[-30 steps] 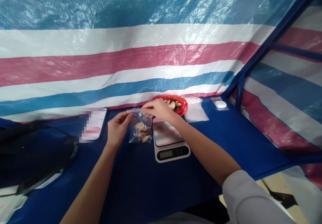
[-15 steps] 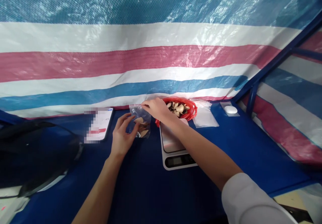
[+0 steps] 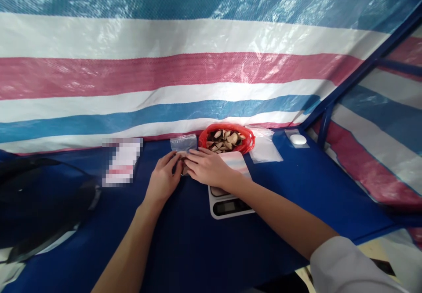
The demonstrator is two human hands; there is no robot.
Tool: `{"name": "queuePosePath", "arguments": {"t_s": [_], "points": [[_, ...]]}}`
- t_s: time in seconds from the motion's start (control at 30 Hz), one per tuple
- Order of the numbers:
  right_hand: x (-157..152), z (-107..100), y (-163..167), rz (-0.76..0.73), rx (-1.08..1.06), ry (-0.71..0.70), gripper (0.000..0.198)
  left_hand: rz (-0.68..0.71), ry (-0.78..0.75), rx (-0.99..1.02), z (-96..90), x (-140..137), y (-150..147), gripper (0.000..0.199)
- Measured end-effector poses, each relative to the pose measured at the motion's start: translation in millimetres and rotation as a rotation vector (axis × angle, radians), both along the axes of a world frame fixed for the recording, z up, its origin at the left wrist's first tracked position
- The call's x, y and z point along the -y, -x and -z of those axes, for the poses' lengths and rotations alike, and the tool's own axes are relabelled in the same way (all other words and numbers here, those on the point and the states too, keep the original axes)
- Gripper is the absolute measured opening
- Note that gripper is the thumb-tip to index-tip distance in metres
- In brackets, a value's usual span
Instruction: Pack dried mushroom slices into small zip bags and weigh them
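Note:
A clear zip bag with brownish dried slices in its lower part lies on the blue table, its zip edge toward the striped sheet. My left hand curls its fingers around the bag's left side, thumb and fingertips at the slices. From the right, my right hand reaches over the scale and lays its slightly spread fingers on the bag; its thumb is hidden. Both hands cover most of the slices. Under my right wrist sits a white kitchen scale, partly hidden by the arm.
A red plastic bag full of dried slices stands behind the scale. Right of it lie empty clear bags and a small white case on a clear bag. A phone and a black bag-like object are at left.
My right hand has come down from the zip bag's top edge onto its filled part, uncovering more of the red bag. My left hand has closed in on the slices. The view has shifted slightly.

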State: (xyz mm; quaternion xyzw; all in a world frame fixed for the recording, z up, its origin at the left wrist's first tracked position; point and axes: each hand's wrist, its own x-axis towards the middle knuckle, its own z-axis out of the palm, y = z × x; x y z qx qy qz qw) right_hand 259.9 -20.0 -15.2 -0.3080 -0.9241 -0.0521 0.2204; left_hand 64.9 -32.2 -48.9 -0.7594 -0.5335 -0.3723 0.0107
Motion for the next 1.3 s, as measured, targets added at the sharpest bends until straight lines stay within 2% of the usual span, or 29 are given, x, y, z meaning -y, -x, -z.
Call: {"name": "queuePosePath", "arguments": {"t_s": [0.2, 0.5, 0.77, 1.03, 1.3], "points": [[-11, 6, 3, -0.008, 0.104, -0.042, 0.029, 0.019, 0.041, 0.031, -2.1, 1, 3, 0.037], [-22, 8, 11, 0.009, 0.102, -0.014, 0.027, 0.004, 0.077, 0.055, -2.9, -5, 6, 0.037], [-12, 1, 3, 0.016, 0.028, -0.044, 0.031, -0.015, -0.035, -0.030, -4.7, -8, 6, 0.034], [18, -7, -49, 0.112, -0.160, -0.065, 0.028, 0.054, -0.102, -0.123, -18.3, 14, -25, 0.027], [41, 2, -124, 0.333, -0.240, 0.015, 0.025, 0.073, -0.049, -0.262, -3.6, 19, -36, 0.038]]}}
